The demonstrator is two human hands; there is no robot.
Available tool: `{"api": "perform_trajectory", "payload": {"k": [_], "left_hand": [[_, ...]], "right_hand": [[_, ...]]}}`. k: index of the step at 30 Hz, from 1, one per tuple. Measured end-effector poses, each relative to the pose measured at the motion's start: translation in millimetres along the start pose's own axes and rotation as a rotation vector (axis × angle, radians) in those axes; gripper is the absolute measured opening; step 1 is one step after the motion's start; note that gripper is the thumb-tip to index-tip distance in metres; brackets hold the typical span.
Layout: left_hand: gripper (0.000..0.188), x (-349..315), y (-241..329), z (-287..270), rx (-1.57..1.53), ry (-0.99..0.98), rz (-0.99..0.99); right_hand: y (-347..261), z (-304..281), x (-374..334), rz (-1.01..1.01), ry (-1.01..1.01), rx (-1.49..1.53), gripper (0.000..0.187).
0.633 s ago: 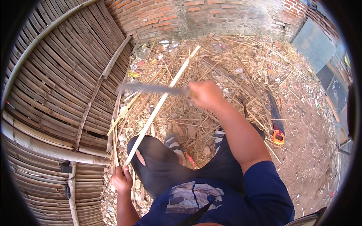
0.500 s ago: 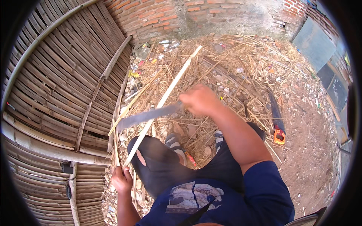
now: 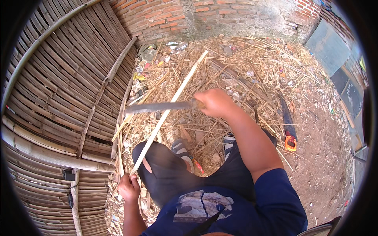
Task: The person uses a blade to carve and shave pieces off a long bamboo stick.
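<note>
My left hand (image 3: 129, 187) is closed around the lower end of a long pale bamboo strip (image 3: 168, 112), beside my left knee. The strip slants up and away to the right, past the knee and over the littered ground. In my right hand (image 3: 214, 103) is a machete (image 3: 159, 106), gripped by its handle. Its long dark blade points left, nearly level, and crosses the strip around mid-length. The blade is slightly blurred, and I cannot tell whether it touches the strip.
A bamboo slat wall (image 3: 51, 94) rises on the left, a brick wall (image 3: 169, 19) at the back. Shavings and split bamboo (image 3: 240, 82) cover the ground. A handsaw with an orange handle (image 3: 291, 143) lies to the right. Grey sheets (image 3: 328, 47) lean at the far right.
The machete blade has swung from slanting down-left to almost level, its tip rising. My right hand has shifted slightly right. The strip and my left hand have barely moved.
</note>
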State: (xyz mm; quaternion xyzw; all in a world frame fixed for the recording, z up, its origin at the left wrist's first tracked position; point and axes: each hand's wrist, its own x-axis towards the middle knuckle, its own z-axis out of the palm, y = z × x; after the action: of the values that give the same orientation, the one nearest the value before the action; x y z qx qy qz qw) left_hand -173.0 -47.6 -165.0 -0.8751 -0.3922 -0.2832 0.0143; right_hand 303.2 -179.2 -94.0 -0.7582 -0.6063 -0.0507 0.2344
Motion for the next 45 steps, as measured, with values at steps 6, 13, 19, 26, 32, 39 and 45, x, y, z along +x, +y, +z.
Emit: {"api": "perform_trajectory", "payload": {"k": [6,13,19,26,32,39,45], "left_hand": [[0.03,-1,-5,-8,-0.026,-0.003,-0.021],[0.029,-4,-13,-7,-0.073,-0.002,0.018],[0.035,-4,-13,-4,-0.051,-0.053,-0.036],[0.038,-13,-27,-6,-0.119,-0.042,0.003],[0.036,-15,-28,-4,-0.191,0.022,-0.02],[0.034,-7,-31,-10,-0.137,0.098,0.003],[0.034,-16,-41,-9,-0.062,0.097,-0.014]], "right_hand": [[22,-23,1,0.123,0.221,0.134,0.023],[35,-44,-6,0.558,0.214,0.429,0.032],[20,-31,-3,0.435,-0.221,0.578,0.038],[41,-41,-3,0.647,0.05,1.23,0.036],[47,-43,-13,0.719,-0.056,1.263,0.029],[58,-43,-13,0.644,0.104,1.371,0.033],[58,-59,-22,0.522,0.16,1.53,0.027]]}}
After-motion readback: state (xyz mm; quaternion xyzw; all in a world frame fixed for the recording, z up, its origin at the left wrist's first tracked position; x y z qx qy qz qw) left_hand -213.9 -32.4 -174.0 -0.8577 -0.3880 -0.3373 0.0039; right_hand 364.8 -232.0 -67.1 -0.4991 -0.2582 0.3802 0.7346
